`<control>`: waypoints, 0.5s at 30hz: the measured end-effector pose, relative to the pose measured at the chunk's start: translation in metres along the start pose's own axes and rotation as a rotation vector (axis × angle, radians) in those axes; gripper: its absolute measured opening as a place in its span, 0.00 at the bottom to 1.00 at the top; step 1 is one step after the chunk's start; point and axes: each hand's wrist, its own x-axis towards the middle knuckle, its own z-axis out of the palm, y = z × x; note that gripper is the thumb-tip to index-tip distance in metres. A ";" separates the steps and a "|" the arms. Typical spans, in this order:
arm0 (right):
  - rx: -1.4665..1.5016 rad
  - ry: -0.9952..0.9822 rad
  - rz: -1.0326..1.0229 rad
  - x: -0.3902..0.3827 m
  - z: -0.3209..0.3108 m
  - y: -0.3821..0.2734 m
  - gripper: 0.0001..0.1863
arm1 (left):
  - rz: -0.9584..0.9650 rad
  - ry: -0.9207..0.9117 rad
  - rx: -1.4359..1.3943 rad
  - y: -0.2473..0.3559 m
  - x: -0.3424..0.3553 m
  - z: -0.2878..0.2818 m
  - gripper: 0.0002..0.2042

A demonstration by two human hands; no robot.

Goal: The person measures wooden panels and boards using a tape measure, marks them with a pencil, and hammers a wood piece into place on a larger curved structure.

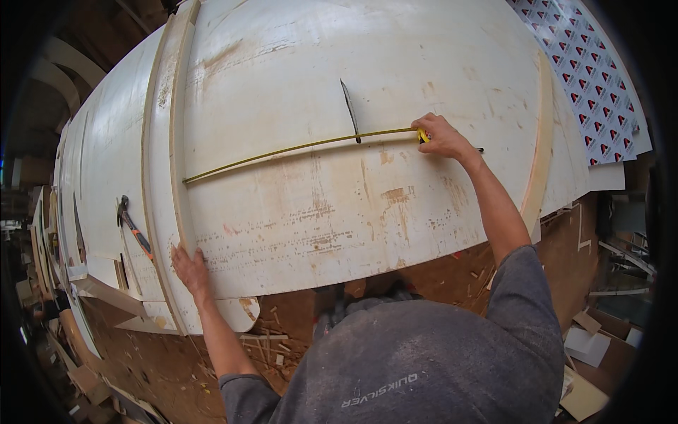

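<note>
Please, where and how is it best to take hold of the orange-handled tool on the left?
Probably by the orange handle, from above and the person's side: the handle slants toward the person, and the dark head points away. The handle's end lies close beside a long strip, so fingers may have little room there.

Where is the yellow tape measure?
In the head view, the tape measure's yellow case is right of centre in the person's right hand; its blade stretches left across the white board to a long strip.
</note>
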 end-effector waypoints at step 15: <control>0.009 0.057 -0.081 0.011 0.007 -0.020 0.27 | 0.007 0.054 0.001 -0.024 0.010 0.007 0.29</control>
